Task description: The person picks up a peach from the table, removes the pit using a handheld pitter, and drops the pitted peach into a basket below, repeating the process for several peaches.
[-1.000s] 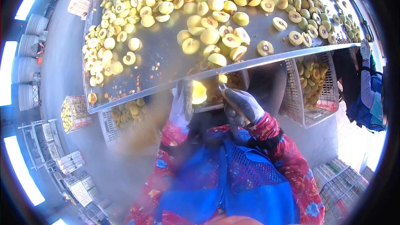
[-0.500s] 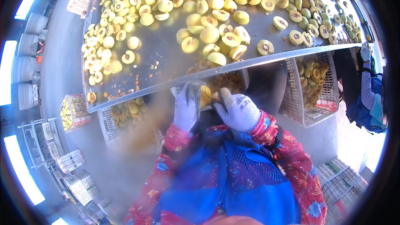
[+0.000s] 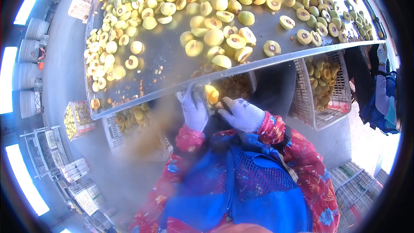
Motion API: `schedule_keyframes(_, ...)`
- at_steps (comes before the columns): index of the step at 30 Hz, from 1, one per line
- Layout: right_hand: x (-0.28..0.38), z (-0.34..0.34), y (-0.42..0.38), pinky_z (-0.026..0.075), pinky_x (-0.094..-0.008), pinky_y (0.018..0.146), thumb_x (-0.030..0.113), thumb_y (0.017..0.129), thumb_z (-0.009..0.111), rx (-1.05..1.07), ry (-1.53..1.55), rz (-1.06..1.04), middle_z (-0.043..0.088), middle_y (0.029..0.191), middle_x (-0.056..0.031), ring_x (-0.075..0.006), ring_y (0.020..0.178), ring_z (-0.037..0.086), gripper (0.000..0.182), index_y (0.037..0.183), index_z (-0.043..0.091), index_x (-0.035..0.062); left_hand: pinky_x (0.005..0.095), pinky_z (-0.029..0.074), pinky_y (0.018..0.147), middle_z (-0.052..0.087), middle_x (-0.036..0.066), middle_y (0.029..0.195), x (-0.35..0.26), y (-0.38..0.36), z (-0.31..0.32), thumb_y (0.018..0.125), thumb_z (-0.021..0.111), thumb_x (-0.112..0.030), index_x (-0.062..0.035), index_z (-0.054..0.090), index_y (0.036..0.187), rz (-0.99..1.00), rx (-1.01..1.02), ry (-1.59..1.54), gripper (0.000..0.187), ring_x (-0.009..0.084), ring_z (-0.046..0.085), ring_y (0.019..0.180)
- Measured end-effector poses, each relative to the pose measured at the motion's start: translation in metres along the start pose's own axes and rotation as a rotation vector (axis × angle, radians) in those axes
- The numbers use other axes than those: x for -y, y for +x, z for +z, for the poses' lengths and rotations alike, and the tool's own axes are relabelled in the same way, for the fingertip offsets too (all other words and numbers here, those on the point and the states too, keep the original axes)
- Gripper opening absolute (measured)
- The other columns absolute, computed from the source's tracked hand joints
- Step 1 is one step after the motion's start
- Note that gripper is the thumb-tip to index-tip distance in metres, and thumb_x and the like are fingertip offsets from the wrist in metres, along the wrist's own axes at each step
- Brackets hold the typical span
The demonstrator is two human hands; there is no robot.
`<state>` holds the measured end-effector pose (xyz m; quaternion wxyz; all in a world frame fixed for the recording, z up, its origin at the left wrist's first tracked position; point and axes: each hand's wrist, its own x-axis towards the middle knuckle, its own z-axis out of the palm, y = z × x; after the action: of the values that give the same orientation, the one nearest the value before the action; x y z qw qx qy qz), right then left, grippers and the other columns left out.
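Note:
My left hand [image 3: 196,107], in a pale glove with dark fingertips, is closed around a yellow fruit [image 3: 211,95] just below the table's front edge. My right hand [image 3: 243,113], gloved too, is closed to the right of the fruit, its fingertips close against it; what it grips is too small and blurred to name. Above both hands, halved yellow-green fruits [image 3: 236,41] lie cut side up or down on the metal table [image 3: 172,60]. Behind the hands, under the edge, a crate of fruit pieces [image 3: 237,84] is partly hidden.
A white crate of fruit [image 3: 321,84] stands under the table at right, another [image 3: 133,116] at left. The table's raised metal rim [image 3: 276,57] runs across in front. A co-worker's gloved hand and sleeve [image 3: 381,88] show at far right. Stacked crates [image 3: 355,190] stand lower right.
The yellow fruit shows more between my hands. My right hand has turned slightly and moved a little down and left. The view has shifted slightly.

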<state>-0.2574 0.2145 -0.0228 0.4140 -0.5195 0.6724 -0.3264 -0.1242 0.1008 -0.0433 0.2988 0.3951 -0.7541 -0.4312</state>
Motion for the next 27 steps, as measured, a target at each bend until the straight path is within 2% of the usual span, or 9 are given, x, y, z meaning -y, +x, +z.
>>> schedule_keyframes(9, 0.006, -0.001, 0.021, 0.048, -0.0451, 0.072, 0.033, 0.097, 0.049, 0.146, 0.256, 0.063, 0.063, 0.084, -0.0246, -0.0402, 0.082, 0.062, 0.036, 0.093, 0.058, -0.0018, 0.0293, 0.048, 0.086, 0.066, 0.01, 0.102, 0.031, 0.002, 0.007, 0.103, 0.042, -0.03, 0.0042, 0.061, 0.11, -0.221, -0.333, -0.319, 0.04, 0.0177, 0.06, 0.092)
schedule_keyframes(11, 0.004, 0.002, 0.022, 0.048, -0.0431, 0.072, 0.034, 0.097, 0.049, 0.166, 0.244, 0.127, 0.063, 0.084, -0.0237, -0.0379, 0.081, 0.063, 0.037, 0.095, 0.059, -0.0022, 0.0362, 0.049, 0.085, 0.061, 0.015, 0.106, 0.037, 0.009, -0.013, 0.096, 0.054, -0.027, 0.0035, 0.053, 0.12, -0.057, -0.398, 0.138, 0.039, 0.0262, 0.059, 0.092)
schedule_keyframes(13, -0.021, 0.013, 0.017, 0.049, -0.0402, 0.071, 0.035, 0.097, 0.049, 0.164, 0.206, 0.19, 0.063, 0.085, -0.0225, -0.0337, 0.079, 0.064, 0.039, 0.1, 0.059, -0.0028, 0.043, 0.05, 0.084, 0.057, 0.021, 0.111, 0.054, 0.021, -0.061, 0.089, 0.066, -0.024, 0.0028, 0.046, 0.13, 0.137, -0.638, 0.955, 0.053, 0.0347, 0.058, 0.091)
schedule_keyframes(15, -0.057, 0.027, 0.021, 0.049, -0.0346, 0.061, 0.038, 0.096, 0.052, 0.053, 0.319, 0.227, 0.062, 0.075, -0.0146, -0.0234, 0.065, 0.063, 0.039, 0.101, 0.059, 0.0004, 0.045, 0.045, 0.092, 0.054, 0.028, 0.123, 0.08, 0.025, -0.121, 0.084, 0.068, -0.014, 0.0067, 0.032, 0.14, 0.167, -0.718, 1.257, 0.069, 0.0425, 0.055, 0.109)
schedule_keyframes(18, -0.039, 0.002, 0.029, 0.043, -0.0247, 0.042, 0.041, 0.095, 0.053, 0.132, 0.788, 0.603, 0.056, 0.065, -0.0031, -0.0112, 0.048, 0.054, 0.037, 0.105, 0.056, 0.0051, 0.0449, 0.043, 0.095, 0.056, 0.025, 0.121, 0.027, 0.034, -0.189, 0.094, 0.051, -0.041, -0.0002, 0.056, 0.121, -0.458, -0.432, 0.959, 0.049, 0.042, 0.055, 0.109)
schedule_keyframes(21, -0.055, 0.002, 0.035, 0.039, -0.0234, 0.037, 0.041, 0.094, 0.055, 0.147, 0.849, 0.566, 0.054, 0.064, -0.003, -0.0107, 0.043, 0.05, 0.038, 0.105, 0.054, 0.0045, 0.0456, 0.044, 0.092, 0.058, 0.025, 0.117, 0.017, 0.037, -0.177, 0.092, 0.053, -0.042, -0.0017, 0.057, 0.118, -0.411, -0.349, 1.369, 0.048, 0.0406, 0.056, 0.105)
schedule_keyframes(25, -0.048, -0.007, 0.034, 0.041, -0.0265, 0.037, 0.044, 0.096, 0.051, 0.165, 0.815, 0.494, 0.054, 0.06, -0.0054, -0.0157, 0.043, 0.054, 0.043, 0.096, 0.058, 0.0013, 0.0452, 0.046, 0.091, 0.063, 0.019, 0.11, 0.007, 0.095, -0.09, 0.091, 0.053, -0.04, -0.0047, 0.06, 0.113, -0.03, -0.121, 0.963, 0.042, 0.036, 0.06, 0.102)
schedule_keyframes(26, -0.054, -0.008, 0.031, 0.043, -0.0283, 0.04, 0.04, 0.096, 0.052, 0.089, 0.664, 0.185, 0.058, 0.063, -0.0091, -0.0171, 0.044, 0.055, 0.044, 0.099, 0.058, -0.003, 0.0453, 0.047, 0.09, 0.064, 0.019, 0.11, 0.009, 0.114, -0.066, 0.091, 0.053, -0.041, -0.0034, 0.061, 0.113, -0.05, 0.026, 0.897, 0.045, 0.0369, 0.061, 0.104)
schedule_keyframes(27, -0.065, -0.001, 0.034, 0.043, -0.0275, 0.04, 0.04, 0.095, 0.053, 0.046, 0.648, 0.29, 0.057, 0.063, -0.0067, -0.0149, 0.045, 0.054, 0.042, 0.099, 0.059, -0.0015, 0.0452, 0.047, 0.09, 0.063, 0.021, 0.113, 0.001, 0.132, -0.038, 0.09, 0.053, -0.046, -0.0014, 0.057, 0.119, -0.129, 0.172, 0.936, 0.053, 0.0373, 0.06, 0.107)
